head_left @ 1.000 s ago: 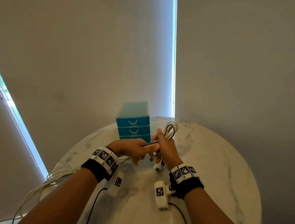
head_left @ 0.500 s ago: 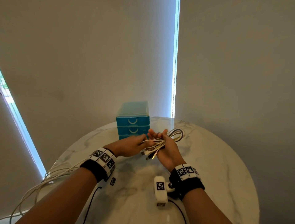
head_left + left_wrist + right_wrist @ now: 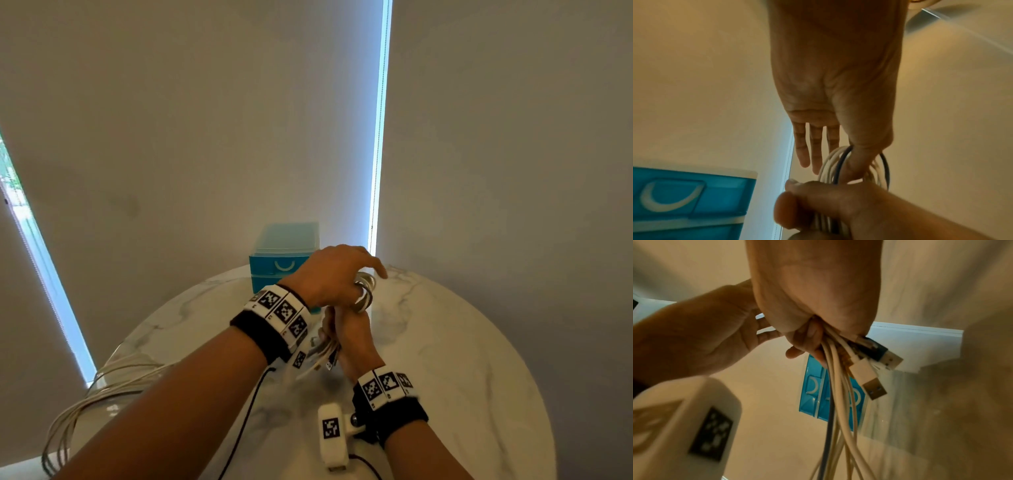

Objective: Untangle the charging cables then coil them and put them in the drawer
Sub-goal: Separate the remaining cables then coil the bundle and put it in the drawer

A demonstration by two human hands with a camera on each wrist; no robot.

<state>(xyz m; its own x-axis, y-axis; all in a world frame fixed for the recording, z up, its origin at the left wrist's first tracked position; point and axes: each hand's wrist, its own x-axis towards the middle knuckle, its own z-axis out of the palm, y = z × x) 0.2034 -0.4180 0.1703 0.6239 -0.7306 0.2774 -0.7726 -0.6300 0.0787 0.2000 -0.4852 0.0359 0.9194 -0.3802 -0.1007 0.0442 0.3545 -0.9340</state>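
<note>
Over the round marble table (image 3: 445, 342), my right hand (image 3: 349, 332) grips a bundle of white cables and one dark cable (image 3: 838, 402) in its fist. The USB plugs (image 3: 873, 386) stick out below the fist. My left hand (image 3: 335, 274) is above it, with its thumb hooked through the bundle's looped end (image 3: 830, 162). The other left fingers (image 3: 816, 146) are straight and apart from the cables. The blue drawer unit (image 3: 274, 265) stands behind the hands with all visible drawers closed.
Several loose white cables (image 3: 85, 401) hang over the table's left edge. A white tagged camera block (image 3: 332, 431) sits under my right wrist. Walls and blinds close in behind the table, with bright window slits at left and centre.
My left hand let go of the plug ends, rose and crossed over my right hand to the looped end. My right hand turned, so the plugs now hang toward me.
</note>
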